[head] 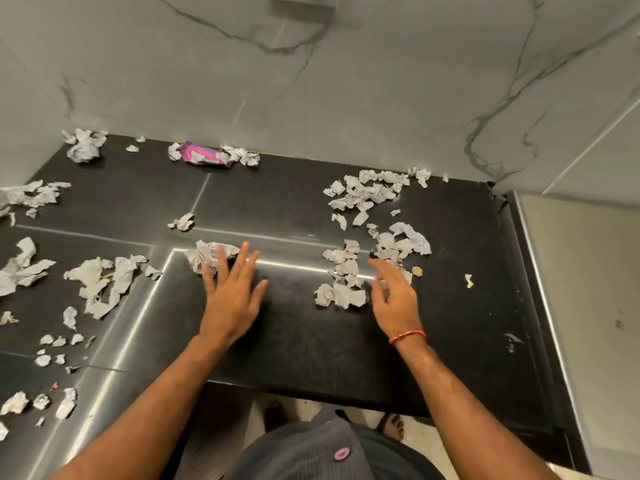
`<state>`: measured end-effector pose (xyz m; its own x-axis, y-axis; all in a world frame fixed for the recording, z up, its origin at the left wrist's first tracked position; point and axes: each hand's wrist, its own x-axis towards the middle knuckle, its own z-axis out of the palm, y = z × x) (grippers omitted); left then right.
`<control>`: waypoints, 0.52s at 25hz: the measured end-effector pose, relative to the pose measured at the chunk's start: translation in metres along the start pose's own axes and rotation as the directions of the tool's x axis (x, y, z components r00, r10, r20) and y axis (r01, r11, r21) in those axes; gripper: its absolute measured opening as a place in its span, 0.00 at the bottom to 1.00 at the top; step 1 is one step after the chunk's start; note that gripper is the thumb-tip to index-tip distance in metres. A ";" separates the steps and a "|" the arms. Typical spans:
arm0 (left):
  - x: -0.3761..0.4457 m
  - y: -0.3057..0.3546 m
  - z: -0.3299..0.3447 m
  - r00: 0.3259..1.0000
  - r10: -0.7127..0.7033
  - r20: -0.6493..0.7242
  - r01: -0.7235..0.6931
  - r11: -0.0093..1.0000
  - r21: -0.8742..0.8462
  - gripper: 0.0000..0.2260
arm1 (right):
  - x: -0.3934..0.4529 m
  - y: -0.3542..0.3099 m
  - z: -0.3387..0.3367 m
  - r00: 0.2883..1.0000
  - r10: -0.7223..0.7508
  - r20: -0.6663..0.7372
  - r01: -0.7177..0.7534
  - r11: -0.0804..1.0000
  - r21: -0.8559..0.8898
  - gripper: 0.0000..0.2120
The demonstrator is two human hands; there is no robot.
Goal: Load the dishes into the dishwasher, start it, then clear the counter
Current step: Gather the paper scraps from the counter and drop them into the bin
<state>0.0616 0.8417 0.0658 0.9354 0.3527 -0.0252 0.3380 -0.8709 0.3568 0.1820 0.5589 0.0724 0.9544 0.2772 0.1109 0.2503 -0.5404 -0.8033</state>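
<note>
Head view, looking down on a black stone bench (311, 341) strewn with crumpled white paper scraps (374, 192). The left hand (232, 292) lies flat, fingers spread, touching one crumpled wad (207, 256), likely to sweep it inward. The right hand (394, 296) hovers loosely open, holding nothing, just beside another cluster (341, 294). A purple wrapper (204, 155) lies by the marble wall (311, 81), well apart from both hands. No dishes or dishwasher visible.

Grey marble-look wall (346, 81) with dark veins behind. Pale floor (426, 441) glimpsed below. Steel surface (588, 271) to the right. Soft overhead light glinting off metal strips (294, 265).
</note>
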 end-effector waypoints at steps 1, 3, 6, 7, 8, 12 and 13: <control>-0.002 0.010 0.003 0.997 0.071 0.030 -0.071 0.997 0.004 0.27 | -0.002 0.007 -0.004 0.997 0.041 -0.061 -0.047 0.993 -0.105 0.21; -0.008 0.035 0.015 0.979 0.163 0.122 -0.164 0.987 -0.003 0.28 | -0.007 0.020 -0.007 0.977 0.191 -0.090 -0.211 0.903 -0.375 0.26; -0.014 0.070 0.033 0.949 0.241 0.203 -0.229 0.970 -0.083 0.28 | -0.016 0.008 0.023 0.946 0.320 0.053 -0.240 0.801 -0.548 0.36; -0.016 0.076 0.038 0.940 0.273 0.203 -0.257 0.961 -0.104 0.27 | -0.019 -0.003 0.040 0.951 0.269 0.155 -0.140 0.819 -0.557 0.34; -0.017 0.080 0.044 0.934 0.298 0.197 -0.279 0.953 -0.118 0.27 | -0.022 -0.012 0.055 0.942 0.211 0.261 -0.043 0.848 -0.528 0.31; -0.018 0.081 0.051 0.933 0.274 0.236 -0.264 0.962 -0.072 0.28 | -0.007 -0.020 0.037 0.974 0.063 0.219 -0.052 0.997 -0.055 0.23; -0.018 0.083 0.049 0.927 0.262 0.269 -0.262 0.964 -0.036 0.28 | 0.000 -0.009 0.017 0.997 0.031 0.077 -0.030 0.999 -0.017 0.20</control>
<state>0.0782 0.7464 0.0497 0.9834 0.0070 -0.1814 0.0775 -0.9199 0.3844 0.1771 0.5769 0.0693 0.9464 0.3206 0.0405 0.2243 -0.5615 -0.7965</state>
